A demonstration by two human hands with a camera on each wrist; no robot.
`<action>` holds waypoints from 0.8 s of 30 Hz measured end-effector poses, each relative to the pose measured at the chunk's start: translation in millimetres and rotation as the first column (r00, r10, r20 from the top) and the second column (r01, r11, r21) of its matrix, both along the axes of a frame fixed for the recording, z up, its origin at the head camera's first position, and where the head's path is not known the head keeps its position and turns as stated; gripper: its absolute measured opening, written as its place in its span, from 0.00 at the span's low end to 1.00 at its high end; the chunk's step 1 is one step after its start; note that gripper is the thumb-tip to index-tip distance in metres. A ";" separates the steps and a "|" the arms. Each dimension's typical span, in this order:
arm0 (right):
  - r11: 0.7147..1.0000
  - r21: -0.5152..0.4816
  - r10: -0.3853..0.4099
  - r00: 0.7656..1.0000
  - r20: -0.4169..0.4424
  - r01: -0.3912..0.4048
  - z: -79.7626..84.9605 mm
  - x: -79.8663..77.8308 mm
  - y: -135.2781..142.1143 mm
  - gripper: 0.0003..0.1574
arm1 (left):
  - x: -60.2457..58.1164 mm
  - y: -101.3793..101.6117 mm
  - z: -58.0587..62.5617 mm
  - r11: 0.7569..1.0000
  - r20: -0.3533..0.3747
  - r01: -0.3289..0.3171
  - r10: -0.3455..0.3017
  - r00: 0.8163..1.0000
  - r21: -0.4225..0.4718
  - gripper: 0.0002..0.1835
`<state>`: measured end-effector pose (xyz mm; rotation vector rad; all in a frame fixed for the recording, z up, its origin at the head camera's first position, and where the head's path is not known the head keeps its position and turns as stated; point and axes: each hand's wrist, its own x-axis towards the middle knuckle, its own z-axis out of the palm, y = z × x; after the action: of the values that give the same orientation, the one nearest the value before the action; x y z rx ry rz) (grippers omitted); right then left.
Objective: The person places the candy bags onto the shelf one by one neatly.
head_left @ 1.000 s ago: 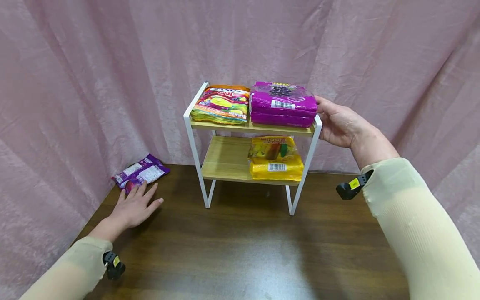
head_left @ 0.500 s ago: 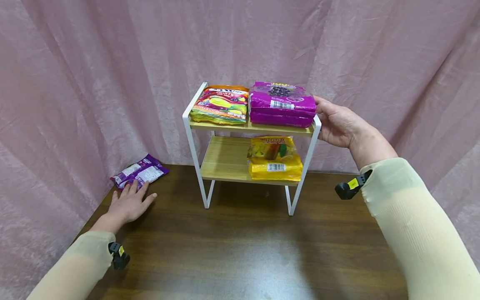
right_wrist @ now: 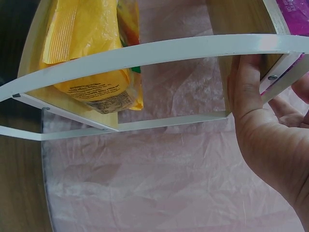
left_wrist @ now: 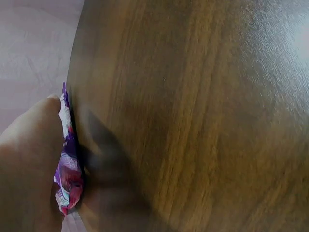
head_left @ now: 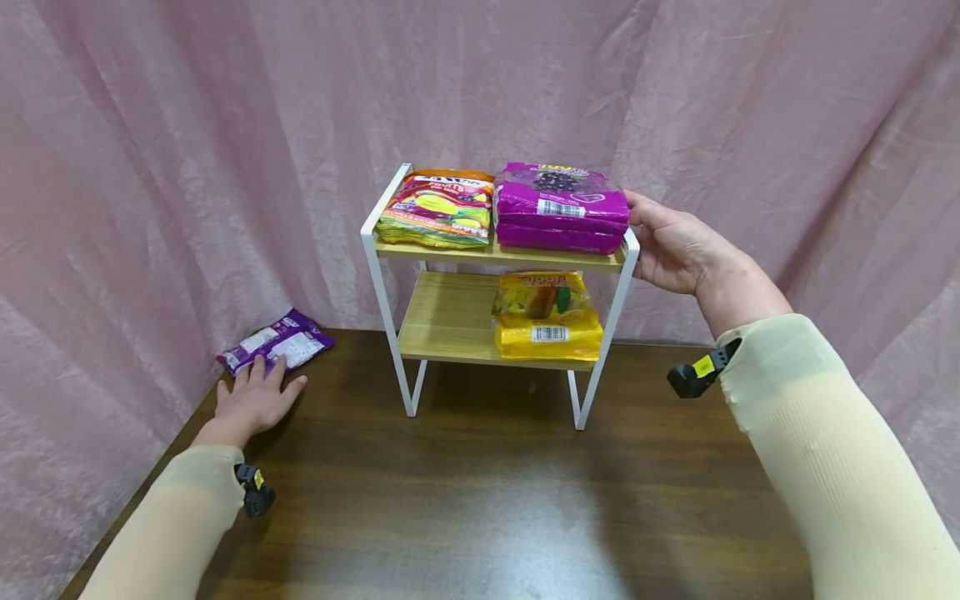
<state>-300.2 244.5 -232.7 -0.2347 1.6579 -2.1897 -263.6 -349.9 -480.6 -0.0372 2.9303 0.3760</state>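
A two-tier rack (head_left: 442,256) with light wooden shelves and a white metal frame stands on the table. My right hand (head_left: 675,250) grips its top right side; in the right wrist view one digit reaches under the top board and the other fingers lie above the side rail. A magenta pack (head_left: 562,229) with a barcode sits on the top shelf right by those fingers. My left hand (head_left: 251,404) is spread flat, its fingertips at the front edge of a purple snack bag (head_left: 292,346) on the table. In the left wrist view this bag (left_wrist: 67,159) shows beside the hand.
An orange, fruit-printed bag (head_left: 435,208) lies on the top shelf's left half. A yellow pack (head_left: 547,333) rests at the right of the lower shelf. Pink curtain (head_left: 315,167) hangs close behind and left of the brown table (head_left: 450,500).
My left hand has slid a little away from the rack, and its fingers uncover more of the purple bag's front. The right hand keeps its place on the rack, which shifts slightly left in view.
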 end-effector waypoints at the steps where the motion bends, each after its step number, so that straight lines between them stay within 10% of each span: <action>1: 1.000 0.001 0.001 1.000 0.000 -0.001 0.0 0.0 -0.1 0.38 | -0.8 0.1 -0.3 1.000 0.002 -0.001 0.001 1.000 0.000 0.50; 24: 0.999 0.023 -0.029 1.000 0.001 0.029 0.4 2.3 0.2 0.38 | -0.6 5.8 -3.2 1.000 0.071 -0.007 0.005 0.997 0.019 0.50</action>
<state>-297.9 244.7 -232.3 -0.2043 1.6944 -2.1900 -264.2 -344.1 -483.7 -0.0557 2.8570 0.3949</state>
